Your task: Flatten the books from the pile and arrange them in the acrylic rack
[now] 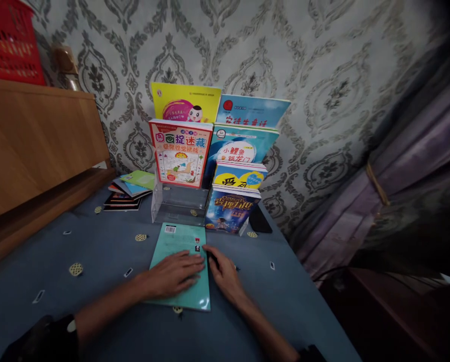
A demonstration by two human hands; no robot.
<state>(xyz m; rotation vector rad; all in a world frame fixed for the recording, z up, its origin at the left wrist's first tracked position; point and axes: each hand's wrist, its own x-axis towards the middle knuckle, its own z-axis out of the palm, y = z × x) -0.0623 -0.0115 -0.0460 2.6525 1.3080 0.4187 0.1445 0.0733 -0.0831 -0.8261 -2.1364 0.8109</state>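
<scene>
A teal book [182, 236] lies on the blue patterned cloth, with a barcode at its top left corner. My left hand [174, 274] rests flat across the middle of it, fingers stretched out. At the book's right edge is my right hand [225, 274], its thumb and fingers apart and its fingertips by the edge. Just behind the book stands a clear book rack [178, 201]. Its tiers hold a red-framed picture book [182, 156], a yellow book [187, 100], blue books [243, 143] and a dark blue book [230, 208].
A loose pile of thin books [132, 186] lies left of the rack. Behind the rack's right side is a black flat object [260, 220]. A wooden cabinet [40, 146] with a red basket [12, 48] stands at the left. Purple curtain [345, 216] hangs at the right.
</scene>
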